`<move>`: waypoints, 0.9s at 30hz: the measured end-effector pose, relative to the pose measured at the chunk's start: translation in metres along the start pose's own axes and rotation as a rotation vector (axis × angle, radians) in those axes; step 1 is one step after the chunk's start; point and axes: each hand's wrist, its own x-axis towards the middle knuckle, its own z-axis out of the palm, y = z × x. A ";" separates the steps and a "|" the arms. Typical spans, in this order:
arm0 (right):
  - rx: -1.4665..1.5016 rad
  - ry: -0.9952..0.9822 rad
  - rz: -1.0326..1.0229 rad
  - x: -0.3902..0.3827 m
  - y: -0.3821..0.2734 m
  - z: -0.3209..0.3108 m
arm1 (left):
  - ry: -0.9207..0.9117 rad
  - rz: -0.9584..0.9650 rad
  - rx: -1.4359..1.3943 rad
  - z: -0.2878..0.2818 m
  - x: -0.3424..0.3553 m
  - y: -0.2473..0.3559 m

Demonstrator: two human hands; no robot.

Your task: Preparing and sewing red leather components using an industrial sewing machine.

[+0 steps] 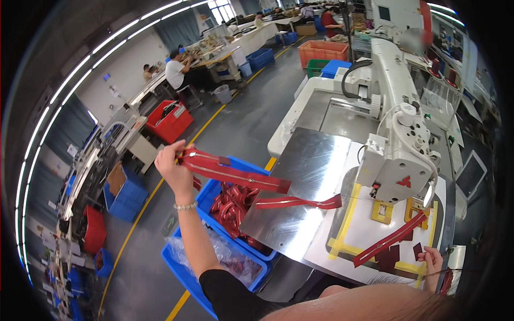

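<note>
My left hand (175,167), a beaded bracelet at its wrist, is raised over the blue crates. It is closed on the end of a red zipper (235,172), which stretches right toward the steel plate. Another red zipper (300,202) lies across that steel plate (284,230). At the lower right, my right hand (431,265) pinches a small dark red fabric piece (417,251). Just left of it, a red zipper (391,241) lies slantwise on the white, yellow-taped work surface (332,267), beside dark red fabric patches (387,259).
A white sewing machine head (399,160) overhangs the work surface, with yellow frames (382,212) beneath it. Below my left arm stand a blue crate (206,200) of red zippers and a blue crate (179,273) with plastic wrap. A tablet-like screen (471,174) stands at right.
</note>
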 end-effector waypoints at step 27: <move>0.022 -0.061 0.010 -0.021 0.001 0.006 | -1.833 -1.001 -0.125 -0.007 -0.296 -0.078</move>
